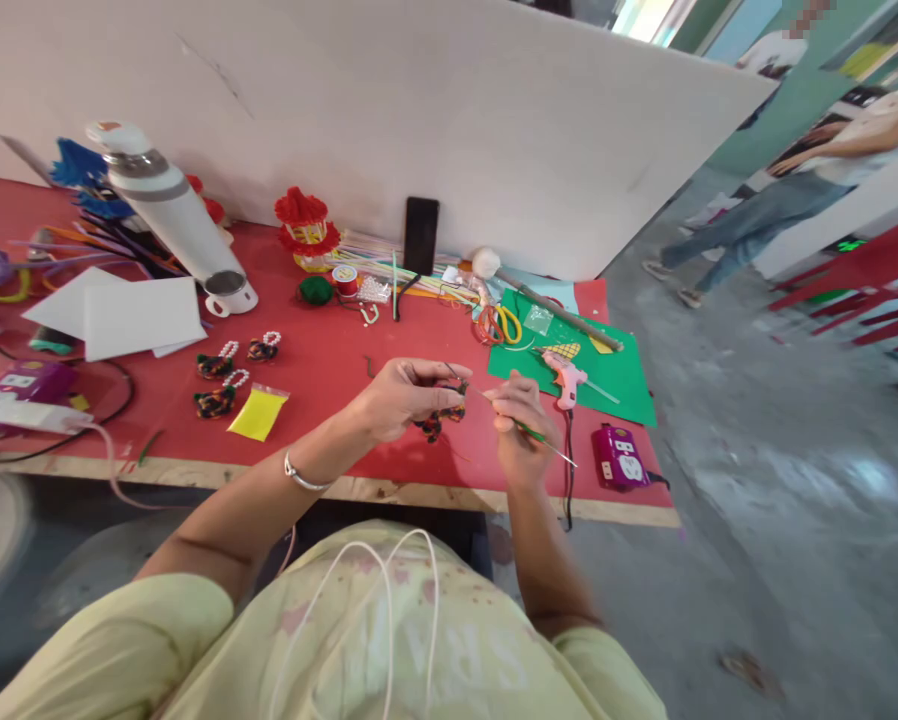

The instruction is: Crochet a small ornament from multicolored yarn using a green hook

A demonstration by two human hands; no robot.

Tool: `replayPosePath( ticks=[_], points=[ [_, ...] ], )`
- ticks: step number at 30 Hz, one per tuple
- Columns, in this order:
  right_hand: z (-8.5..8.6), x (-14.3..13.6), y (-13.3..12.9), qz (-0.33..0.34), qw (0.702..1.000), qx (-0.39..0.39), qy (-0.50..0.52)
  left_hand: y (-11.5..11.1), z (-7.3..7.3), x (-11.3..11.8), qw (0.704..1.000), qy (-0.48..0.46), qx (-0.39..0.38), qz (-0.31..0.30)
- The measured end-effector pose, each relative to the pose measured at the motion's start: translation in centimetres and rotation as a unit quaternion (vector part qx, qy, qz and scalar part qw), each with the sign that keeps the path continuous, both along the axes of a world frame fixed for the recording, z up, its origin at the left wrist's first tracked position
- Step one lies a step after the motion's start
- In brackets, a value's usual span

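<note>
Near the front of the red tabletop, my left hand [404, 400] is closed on a small dark multicoloured piece [449, 400], gripped between thumb and fingers. My right hand [522, 425] holds a thin hook tool with a green handle [530, 432], its front end pointing at the piece. The two hands are a short way apart. Similar dark multicoloured pieces with white bead loops [215, 402] lie to the left, beside a yellow packet [260, 412].
A steel-and-white flask [168, 210] and white sheets [141, 318] are at the left. A phone [421, 235] leans on the white partition. Scissors [507, 325] and a pink glue gun [567, 377] lie right, near a purple box [620, 457]. A person [764, 215] is at the right.
</note>
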State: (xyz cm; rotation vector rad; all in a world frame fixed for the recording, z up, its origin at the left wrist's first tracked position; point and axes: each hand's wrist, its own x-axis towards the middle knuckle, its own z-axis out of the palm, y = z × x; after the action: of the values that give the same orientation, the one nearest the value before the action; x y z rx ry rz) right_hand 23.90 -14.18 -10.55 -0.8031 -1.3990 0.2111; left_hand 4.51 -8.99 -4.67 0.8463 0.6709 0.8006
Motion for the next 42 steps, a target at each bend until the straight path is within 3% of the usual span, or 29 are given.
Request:
replayPosePath(
  ticks=[6, 11, 13, 15, 18, 20, 22, 24, 26, 30, 32, 35, 37, 39, 42],
  points=[
    [1.9, 1.9, -0.3, 0.049, 0.996, -0.033, -0.062, 0.3, 0.4, -0.7, 0.999, 0.030, 0.026, -0.028],
    [3.9, 4.6, 0.3, 0.177, 0.972, -0.138, -0.074, 0.8, 0.6, -1.5, 0.989, 0.086, 0.060, -0.104],
    [3.7, 4.5, 0.7, 0.228, 0.956, -0.182, -0.036, 0.7, 0.3, -1.1, 0.986, 0.090, 0.073, -0.124],
    [2.5, 3.3, 0.9, 0.239, 0.951, -0.190, 0.041, 0.4, -0.1, -0.2, 0.989, 0.072, 0.093, -0.094],
    [0.2, 0.1, 0.4, 0.122, 0.969, -0.161, 0.140, -0.2, -1.0, 1.5, 0.986, 0.062, 0.154, 0.030],
    [-1.3, -1.9, -0.3, -0.015, 0.984, -0.113, 0.133, -0.7, -1.7, 2.6, 0.978, 0.067, 0.174, 0.093],
    [-2.3, -3.4, -0.9, -0.125, 0.985, -0.061, 0.103, -1.1, -2.4, 3.3, 0.976, 0.062, 0.164, 0.126],
    [-2.8, -4.2, -1.2, -0.182, 0.980, -0.030, 0.072, -1.4, -2.9, 3.6, 0.978, 0.054, 0.144, 0.143],
    [-3.0, -4.3, -1.0, -0.189, 0.979, -0.029, 0.065, -1.5, -3.3, 3.6, 0.978, 0.057, 0.137, 0.148],
    [-2.5, -2.8, -0.3, -0.092, 0.990, -0.058, 0.094, -0.9, -3.6, 3.0, 0.975, 0.086, 0.153, 0.136],
    [-2.4, -2.0, -0.2, -0.072, 0.994, -0.065, 0.050, -0.6, -3.8, 2.8, 0.970, 0.109, 0.162, 0.145],
    [-2.9, -1.8, -0.6, -0.153, 0.984, -0.055, -0.076, -0.5, -4.1, 3.0, 0.970, 0.102, 0.149, 0.165],
    [-3.6, -2.2, -0.9, -0.212, 0.971, -0.033, -0.104, -0.6, -4.0, 3.2, 0.982, 0.062, 0.110, 0.140],
    [-4.1, -2.8, -0.6, -0.213, 0.976, -0.020, -0.041, -0.6, -3.7, 3.0, 0.994, 0.035, 0.071, 0.076],
    [-4.2, -2.7, 0.6, -0.075, 0.987, -0.071, 0.124, 0.0, -2.6, 1.8, 0.997, 0.033, 0.062, -0.017]
  ],
)
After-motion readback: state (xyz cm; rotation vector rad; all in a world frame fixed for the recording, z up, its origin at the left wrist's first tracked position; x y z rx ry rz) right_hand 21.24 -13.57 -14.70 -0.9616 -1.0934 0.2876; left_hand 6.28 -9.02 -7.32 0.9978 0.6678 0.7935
